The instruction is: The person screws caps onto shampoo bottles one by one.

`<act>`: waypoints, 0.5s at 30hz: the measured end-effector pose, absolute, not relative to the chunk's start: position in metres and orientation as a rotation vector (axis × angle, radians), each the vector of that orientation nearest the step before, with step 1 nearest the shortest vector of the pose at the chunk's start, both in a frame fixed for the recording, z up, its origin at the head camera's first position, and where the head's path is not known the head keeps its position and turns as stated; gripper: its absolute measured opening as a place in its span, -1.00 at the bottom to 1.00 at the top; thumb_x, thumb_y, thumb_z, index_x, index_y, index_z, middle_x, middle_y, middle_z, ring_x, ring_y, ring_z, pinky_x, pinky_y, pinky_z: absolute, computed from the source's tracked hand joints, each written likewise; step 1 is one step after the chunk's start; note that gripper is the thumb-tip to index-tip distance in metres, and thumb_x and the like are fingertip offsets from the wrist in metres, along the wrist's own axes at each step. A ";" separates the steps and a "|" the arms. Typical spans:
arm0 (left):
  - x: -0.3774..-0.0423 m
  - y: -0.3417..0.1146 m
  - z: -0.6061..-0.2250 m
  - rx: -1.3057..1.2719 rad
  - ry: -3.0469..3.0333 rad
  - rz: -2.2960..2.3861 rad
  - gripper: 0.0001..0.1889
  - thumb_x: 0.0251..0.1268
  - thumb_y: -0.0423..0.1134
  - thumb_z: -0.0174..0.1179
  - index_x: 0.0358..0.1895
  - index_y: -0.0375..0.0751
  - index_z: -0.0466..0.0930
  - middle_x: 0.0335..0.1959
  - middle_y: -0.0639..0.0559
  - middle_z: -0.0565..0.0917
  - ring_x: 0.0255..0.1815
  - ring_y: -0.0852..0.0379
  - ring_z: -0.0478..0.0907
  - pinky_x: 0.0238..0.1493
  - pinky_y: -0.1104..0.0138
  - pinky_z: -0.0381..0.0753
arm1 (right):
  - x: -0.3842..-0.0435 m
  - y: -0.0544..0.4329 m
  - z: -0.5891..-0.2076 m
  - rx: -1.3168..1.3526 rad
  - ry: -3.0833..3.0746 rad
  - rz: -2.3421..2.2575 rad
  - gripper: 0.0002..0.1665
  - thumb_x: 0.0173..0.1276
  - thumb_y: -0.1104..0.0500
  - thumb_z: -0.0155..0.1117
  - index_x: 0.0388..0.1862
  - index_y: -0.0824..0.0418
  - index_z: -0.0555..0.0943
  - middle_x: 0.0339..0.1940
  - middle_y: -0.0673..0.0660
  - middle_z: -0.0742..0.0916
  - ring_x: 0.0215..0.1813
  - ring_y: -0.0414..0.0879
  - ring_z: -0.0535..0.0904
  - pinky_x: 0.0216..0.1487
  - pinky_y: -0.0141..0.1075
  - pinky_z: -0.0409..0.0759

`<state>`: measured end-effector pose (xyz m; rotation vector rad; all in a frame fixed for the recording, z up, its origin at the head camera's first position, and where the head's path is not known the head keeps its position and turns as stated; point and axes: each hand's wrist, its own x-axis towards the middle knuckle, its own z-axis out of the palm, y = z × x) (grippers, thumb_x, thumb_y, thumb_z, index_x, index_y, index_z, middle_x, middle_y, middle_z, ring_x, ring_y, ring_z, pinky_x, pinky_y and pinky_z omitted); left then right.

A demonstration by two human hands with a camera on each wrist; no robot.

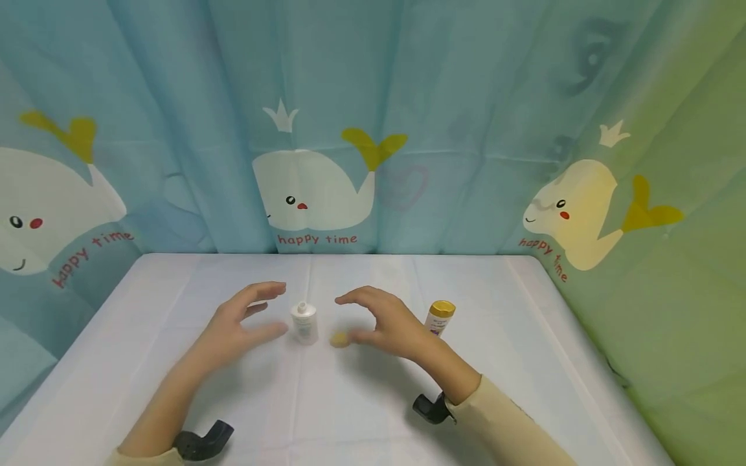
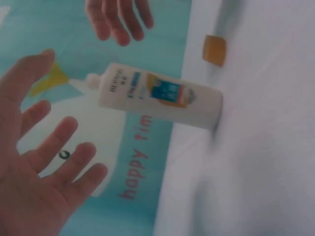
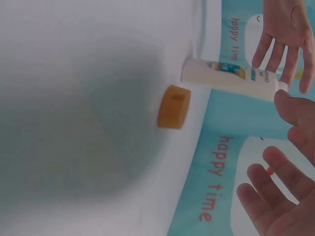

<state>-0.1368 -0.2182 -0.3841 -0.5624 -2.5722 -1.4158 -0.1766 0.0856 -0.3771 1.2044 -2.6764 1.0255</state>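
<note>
A white bottle (image 1: 305, 325) with a bare nozzle and a blue label stands upright on the table between both hands. The left hand (image 1: 236, 327) hovers just left of it, fingers spread and apart from the bottle. On the other side, the right hand (image 1: 387, 323) is held above the table with its fingers loosely bent and nothing in them. A yellow cap (image 1: 340, 340) lies on the table below the right thumb; the right wrist view shows this cap (image 3: 174, 107) apart from the fingers. The left wrist view shows the bottle's front label (image 2: 166, 92).
A second white bottle with a gold cap (image 1: 441, 316) stands behind the right hand, partly hidden by it. The white table (image 1: 280, 414) ends at a blue curtain (image 1: 454, 129) with whale prints. Each wrist carries a black camera mount (image 1: 204, 441).
</note>
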 end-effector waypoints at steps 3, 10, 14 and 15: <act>-0.139 -0.218 -0.393 -0.558 -2.598 -1.454 -0.36 0.22 -0.18 0.42 0.37 0.02 0.40 0.29 0.08 0.55 0.31 0.15 0.45 0.26 0.37 0.49 | -0.175 0.080 -0.382 1.207 -2.724 0.983 -0.41 0.23 0.03 0.50 0.25 -0.02 0.57 0.23 -0.13 0.63 0.33 -0.22 0.48 0.35 -0.24 0.44; -0.143 -0.210 -0.406 -0.604 -2.622 -1.524 -0.35 0.20 -0.19 0.43 0.37 0.08 0.39 0.28 0.08 0.56 0.30 -0.03 0.49 0.24 0.03 0.53 | -0.172 0.071 -0.392 1.241 -2.840 0.829 -0.39 0.26 0.02 0.48 0.29 -0.04 0.56 0.30 -0.08 0.60 0.39 -0.16 0.43 0.39 -0.18 0.41; -0.143 -0.206 -0.412 -0.604 -2.643 -1.509 -0.34 0.18 -0.21 0.45 0.36 0.05 0.40 0.31 0.05 0.54 0.26 -0.05 0.52 0.23 0.00 0.54 | -0.172 0.067 -0.398 1.281 -2.868 0.729 -0.37 0.24 0.05 0.49 0.30 -0.03 0.56 0.31 -0.02 0.60 0.38 -0.11 0.45 0.36 -0.13 0.44; -0.143 -0.205 -0.413 -0.604 -2.650 -1.506 -0.34 0.18 -0.21 0.44 0.36 0.02 0.40 0.31 0.03 0.53 0.26 -0.08 0.52 0.22 -0.01 0.54 | -0.172 0.066 -0.399 1.292 -2.871 0.703 -0.37 0.24 0.05 0.49 0.30 -0.03 0.56 0.31 -0.01 0.60 0.38 -0.10 0.45 0.35 -0.12 0.45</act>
